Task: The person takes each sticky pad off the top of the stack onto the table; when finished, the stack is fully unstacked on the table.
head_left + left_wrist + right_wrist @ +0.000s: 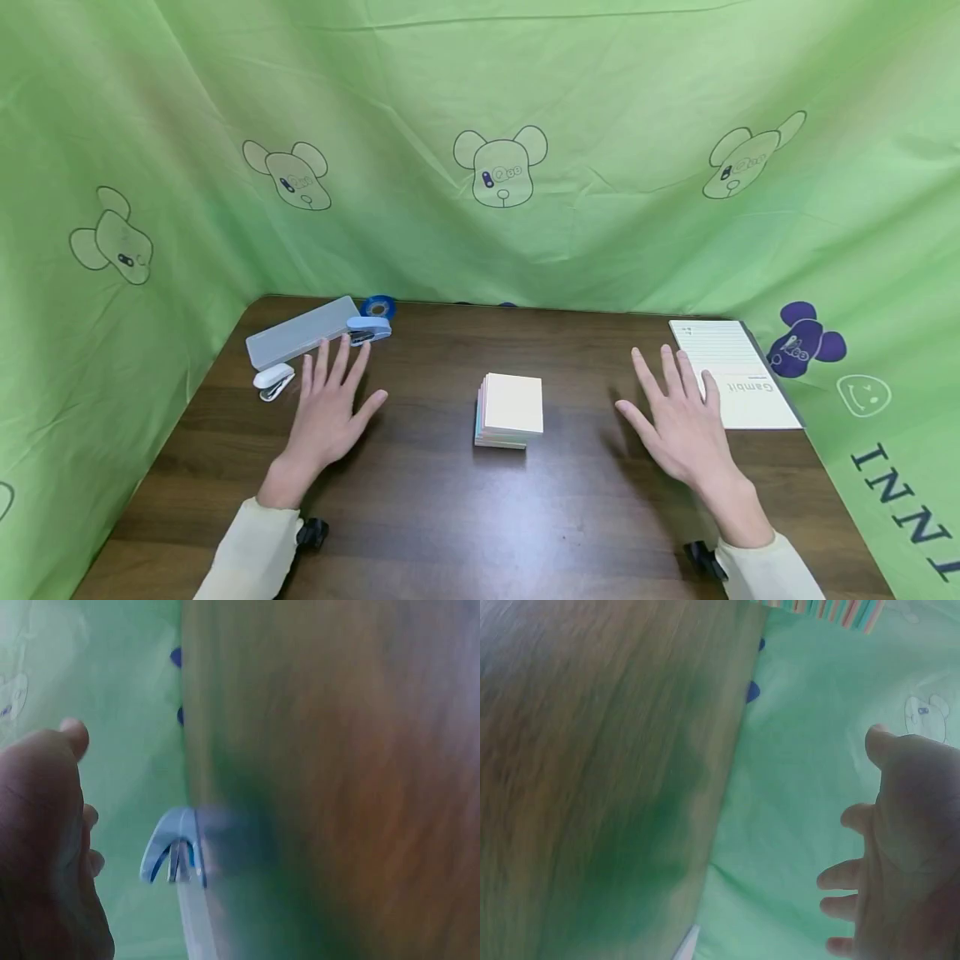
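Both hands are spread palm down above the brown table, fingers straight, and neither holds anything. My left hand is on the left side, its fingertips near a light blue stapler and a small white stapler. In the left wrist view the blue stapler shows its open mouth beyond the hand. On the right, my right hand overlaps the edge of a white notepad printed "Gambit". Between the hands sits a square stack of sticky notes, cream on top; its multicoloured edges show in the right wrist view.
A grey-blue flat case lies at the back left, with a roll of blue tape by its far end. Green cloth with bear drawings hangs around the table's back and sides.
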